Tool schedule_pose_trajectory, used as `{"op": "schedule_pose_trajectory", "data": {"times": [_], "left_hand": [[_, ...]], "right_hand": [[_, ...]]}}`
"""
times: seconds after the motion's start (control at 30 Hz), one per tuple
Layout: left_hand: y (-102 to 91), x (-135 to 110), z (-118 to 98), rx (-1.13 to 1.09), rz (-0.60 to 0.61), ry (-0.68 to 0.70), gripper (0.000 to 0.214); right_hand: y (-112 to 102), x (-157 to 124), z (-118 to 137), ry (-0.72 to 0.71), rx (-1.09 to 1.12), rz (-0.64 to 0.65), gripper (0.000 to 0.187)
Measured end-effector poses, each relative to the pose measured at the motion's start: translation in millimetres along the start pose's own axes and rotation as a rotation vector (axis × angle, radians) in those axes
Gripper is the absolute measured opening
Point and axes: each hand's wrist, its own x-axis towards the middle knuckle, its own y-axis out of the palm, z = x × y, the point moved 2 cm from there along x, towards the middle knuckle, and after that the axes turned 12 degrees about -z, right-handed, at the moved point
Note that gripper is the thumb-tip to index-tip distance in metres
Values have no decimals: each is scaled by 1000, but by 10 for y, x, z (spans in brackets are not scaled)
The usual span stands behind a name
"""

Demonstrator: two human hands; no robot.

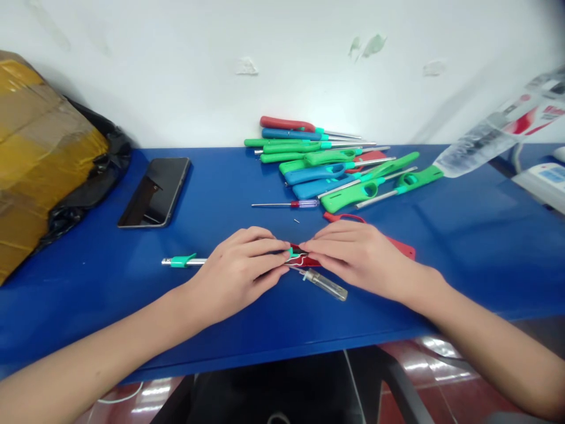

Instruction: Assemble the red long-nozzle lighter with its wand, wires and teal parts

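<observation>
An opened red gas lighter (312, 262) lies on the blue table between my hands, its white wire and a teal part showing. My left hand (241, 268) is closed over its left part, with fingertips at the teal part. A metal barrel (200, 262) with a teal collar (180, 261) sticks out left of that hand. My right hand (371, 256) pinches at the lighter's inside from the right; what exactly lies under its fingertips is hidden. Just below, a clear fuel tank (327, 285) lies tilted. Another red casing piece (405, 249) is partly covered by my right hand.
A screwdriver (304, 204) and a tiny screw (296, 221) lie beyond my hands. Behind them is a pile of several lighters (318, 172). A phone (154, 191) and a taped box (53, 153) are left; a plastic bottle (481, 141) leans at right.
</observation>
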Motion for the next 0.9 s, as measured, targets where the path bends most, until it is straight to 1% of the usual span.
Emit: {"op": "schedule_pose_trajectory", "data": {"times": [0.1,0.27,0.47,0.57,0.77,0.9], "left_hand": [[-6,-7,2,-12,9,-5,17],[-14,-17,-7,-31,16,-22,17],[-9,-28,-3,-75,0,-46,19],[-10,-28,4,-81,-2,-63,19],[0,-34,13,-51,-5,-19,20],[1,-35,7,-32,0,-1,21]], "right_hand": [[-4,-19,-41,-11,0,-28,19],[26,-41,-90,-10,7,-26,17],[77,-6,-21,87,31,-40,17],[96,21,8,104,22,-63,17],[109,18,-3,98,45,-81,17],[96,-11,-19,134,35,-64,17]]}}
